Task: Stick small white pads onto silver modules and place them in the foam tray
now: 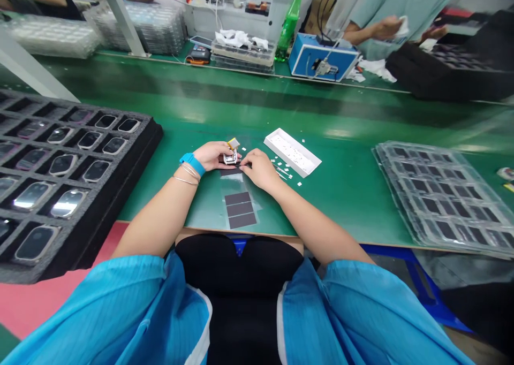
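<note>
In the head view, take the white box [311, 167] on the green table [345, 199] as the landmark. Left of it, the small silver-and-white case [230, 158] sits in the left hand [212, 156], whose grip is closed around it; a yellow-ended piece [233, 143] juts up from the case. Between case and box, the right hand [261, 169] has its fingertips drawn together beside the case; I cannot tell whether that grip pinches anything. Loose white pieces [286, 170] lie just in front of the box, and the sheet of dark rectangles [241, 210] lies nearer the body, to its left. Working well here likely means steadying the case by its edges, leaving the yellow-ended piece unstrained, moving the right fingertips lightly, and keeping that wrist off the loose pieces.
</note>
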{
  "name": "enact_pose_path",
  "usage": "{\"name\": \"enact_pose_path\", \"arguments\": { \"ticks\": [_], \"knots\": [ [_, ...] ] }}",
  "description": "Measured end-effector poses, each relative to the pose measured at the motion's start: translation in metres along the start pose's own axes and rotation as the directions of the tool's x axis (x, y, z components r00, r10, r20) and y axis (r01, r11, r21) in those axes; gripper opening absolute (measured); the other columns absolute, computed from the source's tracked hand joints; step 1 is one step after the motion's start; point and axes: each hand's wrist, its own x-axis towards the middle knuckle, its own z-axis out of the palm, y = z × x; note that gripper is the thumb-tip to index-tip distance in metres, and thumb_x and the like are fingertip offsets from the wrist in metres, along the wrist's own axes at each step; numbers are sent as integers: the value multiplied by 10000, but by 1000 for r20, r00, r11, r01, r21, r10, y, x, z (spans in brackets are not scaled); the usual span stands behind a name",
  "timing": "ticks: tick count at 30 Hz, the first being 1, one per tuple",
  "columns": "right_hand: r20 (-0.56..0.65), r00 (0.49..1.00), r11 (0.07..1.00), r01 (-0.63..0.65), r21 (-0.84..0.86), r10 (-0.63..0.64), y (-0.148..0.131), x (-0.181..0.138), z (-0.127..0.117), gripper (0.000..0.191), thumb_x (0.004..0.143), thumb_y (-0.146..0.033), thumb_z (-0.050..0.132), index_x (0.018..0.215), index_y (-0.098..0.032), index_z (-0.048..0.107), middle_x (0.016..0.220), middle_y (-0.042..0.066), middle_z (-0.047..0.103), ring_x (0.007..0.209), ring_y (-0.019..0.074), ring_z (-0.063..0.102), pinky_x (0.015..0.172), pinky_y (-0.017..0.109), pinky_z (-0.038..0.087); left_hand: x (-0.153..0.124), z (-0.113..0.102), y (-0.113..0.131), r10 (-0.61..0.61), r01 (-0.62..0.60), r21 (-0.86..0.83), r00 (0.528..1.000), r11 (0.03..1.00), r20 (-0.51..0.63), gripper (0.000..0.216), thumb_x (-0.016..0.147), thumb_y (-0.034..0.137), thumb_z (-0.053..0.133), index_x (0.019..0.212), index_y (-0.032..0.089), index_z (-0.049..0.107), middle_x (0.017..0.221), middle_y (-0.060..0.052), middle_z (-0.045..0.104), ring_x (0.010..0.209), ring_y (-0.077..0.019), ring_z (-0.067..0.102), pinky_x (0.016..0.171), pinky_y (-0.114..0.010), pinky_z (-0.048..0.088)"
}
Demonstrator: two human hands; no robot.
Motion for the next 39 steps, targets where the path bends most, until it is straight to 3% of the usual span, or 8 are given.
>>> {"name": "enact_pose_path", "arguments": {
  "ticks": [8,12,15,18,23,26,32,39],
  "knots": [
    [-31,999,999,14,-40,-16,-2,-1,9,122,852,-100,617,757,-166,656,1001,90,543,985,237,506,967,431,431,2,-3,1,-9,10,-20,1000,1000,25,193,696,15,652,860,116,643,851,-102,733,776,-224,719,708,-411,621],
    [31,978,978,205,-24,-204,-8,-12,-6,87,884,-108,574,831,-174,593,1074,106,540,1047,239,488,988,419,419,1,-2,1,-5,5,-27,1000,1000,-11,165,687,19,667,815,118,635,831,-95,726,739,-204,711,687,-394,624],
    [-77,946,937,324,131,-316,-12,-16,-22,69,906,-157,551,848,-191,566,1065,95,564,1051,220,512,974,402,425,0,2,1,9,-8,23,999,1000,-38,141,681,31,685,762,122,613,738,-61,697,650,-162,679,641,-355,623],
    [-206,946,880,312,357,-252,-13,-15,-29,84,893,-231,564,814,-203,570,986,70,628,968,195,575,868,358,471,-3,10,-1,66,-57,112,995,992,-78,130,680,45,682,736,126,598,633,-16,638,566,-118,624,589,-301,614],
    [-58,998,797,56,601,-26,-11,-13,-29,113,743,-295,684,712,-196,639,743,12,682,694,152,610,685,298,490,-13,31,-6,129,-121,154,991,981,-39,151,674,79,692,806,125,633,653,-14,635,566,-118,624,547,-242,595],
    [-34,999,751,6,660,22,-10,-13,-30,160,686,-330,722,689,-188,647,710,14,688,656,145,602,635,283,480,-17,38,-7,131,-124,162,991,979,-31,147,669,86,702,793,128,634,641,-6,626,558,-116,624,534,-225,584],
    [-94,994,760,24,649,49,-11,-12,-33,144,683,-295,702,674,-195,600,690,5,668,630,139,586,608,277,477,-16,40,-9,121,-109,183,991,977,-57,132,669,91,662,795,127,646,632,-19,638,573,-132,633,519,-222,569],
    [-130,988,816,141,560,-81,-11,-15,-32,169,719,-204,651,855,-212,552,776,-15,666,681,129,605,689,284,491,-14,40,-11,143,-134,187,989,973,-39,122,662,101,663,783,120,658,635,-16,626,535,-106,593,508,-215,559]
  ]
}}
